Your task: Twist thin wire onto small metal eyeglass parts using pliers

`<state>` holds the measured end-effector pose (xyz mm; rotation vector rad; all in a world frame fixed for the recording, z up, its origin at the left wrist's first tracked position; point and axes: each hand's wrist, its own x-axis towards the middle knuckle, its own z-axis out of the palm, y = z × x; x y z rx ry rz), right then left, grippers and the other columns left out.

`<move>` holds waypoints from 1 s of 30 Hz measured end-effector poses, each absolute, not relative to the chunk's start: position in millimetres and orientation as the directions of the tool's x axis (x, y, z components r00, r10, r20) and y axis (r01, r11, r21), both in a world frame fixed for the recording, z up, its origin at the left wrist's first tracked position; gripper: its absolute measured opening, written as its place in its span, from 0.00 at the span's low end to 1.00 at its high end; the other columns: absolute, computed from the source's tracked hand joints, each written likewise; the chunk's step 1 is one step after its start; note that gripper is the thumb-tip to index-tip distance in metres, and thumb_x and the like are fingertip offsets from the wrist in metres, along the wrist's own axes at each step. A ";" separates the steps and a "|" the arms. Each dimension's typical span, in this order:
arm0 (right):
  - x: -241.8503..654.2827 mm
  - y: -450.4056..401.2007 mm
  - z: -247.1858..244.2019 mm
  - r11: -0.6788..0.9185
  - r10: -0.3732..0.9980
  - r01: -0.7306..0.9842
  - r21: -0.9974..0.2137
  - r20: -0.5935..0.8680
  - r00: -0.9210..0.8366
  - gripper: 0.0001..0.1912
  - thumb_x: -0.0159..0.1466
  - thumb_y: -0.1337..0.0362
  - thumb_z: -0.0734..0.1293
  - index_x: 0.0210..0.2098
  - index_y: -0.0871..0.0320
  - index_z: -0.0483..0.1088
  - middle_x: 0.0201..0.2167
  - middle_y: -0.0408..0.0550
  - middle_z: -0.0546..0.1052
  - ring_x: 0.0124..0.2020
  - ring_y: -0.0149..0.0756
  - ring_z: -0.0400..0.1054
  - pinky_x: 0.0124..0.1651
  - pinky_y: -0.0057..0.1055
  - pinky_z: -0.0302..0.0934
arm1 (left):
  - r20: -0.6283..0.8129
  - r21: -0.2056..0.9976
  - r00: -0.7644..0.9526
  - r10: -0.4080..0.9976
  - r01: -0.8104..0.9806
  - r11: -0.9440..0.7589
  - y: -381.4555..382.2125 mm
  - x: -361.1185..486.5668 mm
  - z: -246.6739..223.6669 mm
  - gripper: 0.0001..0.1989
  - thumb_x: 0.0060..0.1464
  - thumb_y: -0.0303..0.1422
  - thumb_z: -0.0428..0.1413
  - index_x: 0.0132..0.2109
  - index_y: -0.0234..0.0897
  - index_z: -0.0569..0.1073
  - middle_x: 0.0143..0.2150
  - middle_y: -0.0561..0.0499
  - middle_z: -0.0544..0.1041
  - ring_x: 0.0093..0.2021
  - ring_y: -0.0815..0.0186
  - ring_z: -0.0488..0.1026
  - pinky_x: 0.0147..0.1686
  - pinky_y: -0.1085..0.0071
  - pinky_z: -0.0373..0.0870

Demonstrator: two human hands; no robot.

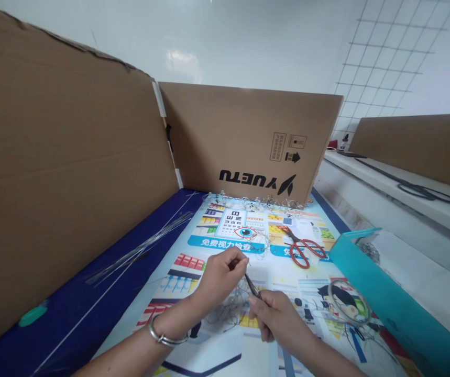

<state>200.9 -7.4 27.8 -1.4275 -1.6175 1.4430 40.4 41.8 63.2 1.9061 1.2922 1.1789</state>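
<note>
Wire [249, 263], likely light, springy and best gripped near its end, is what we are apparently pinching in our left hand [222, 275] above the printed sheet [219, 348], our right hand [277, 313] holding a slim tool [252, 287].

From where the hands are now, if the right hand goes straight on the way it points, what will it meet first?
The right hand would probably meet the left hand first, its dark tool leading, though depth is unclear.

You get cool, diffuse light; glare patches the wall [240, 47], upper centre; cardboard panel [67, 152] at left sits dimmer; frame edges look stretched, soft.
</note>
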 end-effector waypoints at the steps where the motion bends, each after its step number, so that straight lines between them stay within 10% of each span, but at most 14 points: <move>1: 200.8 -7.7 27.7 -0.132 0.926 0.346 -0.929 -0.241 -0.292 0.23 0.59 0.46 0.56 0.25 0.60 0.65 0.09 0.37 0.61 0.11 0.25 0.55 0.16 0.23 0.50 | 0.355 0.807 0.153 0.922 0.448 -0.385 41.6 40.6 63.2 0.07 0.51 0.30 0.49 0.26 0.35 0.68 0.21 0.57 0.65 0.23 0.72 0.61 0.24 0.77 0.57; 9: 198.8 -10.3 31.4 -0.174 0.919 0.320 -0.931 -0.270 -0.287 0.21 0.60 0.48 0.56 0.24 0.60 0.65 0.07 0.36 0.60 0.08 0.24 0.51 0.14 0.21 0.47 | 0.361 0.770 0.180 0.915 0.496 -0.402 40.6 41.0 64.5 0.08 0.53 0.30 0.49 0.27 0.35 0.68 0.22 0.57 0.66 0.24 0.71 0.62 0.25 0.77 0.57; 17: 201.8 -10.1 29.3 -0.352 0.810 -0.072 -0.933 -0.265 -0.523 0.22 0.58 0.47 0.60 0.27 0.62 0.66 0.08 0.38 0.63 0.07 0.23 0.54 0.11 0.19 0.40 | 0.433 0.771 0.343 0.833 0.337 -0.540 42.8 32.3 70.1 0.08 0.56 0.32 0.48 0.30 0.35 0.68 0.26 0.54 0.69 0.27 0.70 0.65 0.29 0.75 0.61; 30: 199.6 -14.7 17.2 -0.495 0.722 -0.307 -0.813 -0.188 -0.666 0.22 0.56 0.48 0.63 0.24 0.63 0.66 0.11 0.35 0.58 0.09 0.25 0.56 0.13 0.23 0.51 | 0.433 0.836 0.406 0.804 0.153 -0.527 43.5 29.6 70.7 0.08 0.56 0.34 0.50 0.32 0.35 0.70 0.28 0.52 0.70 0.30 0.69 0.67 0.32 0.74 0.63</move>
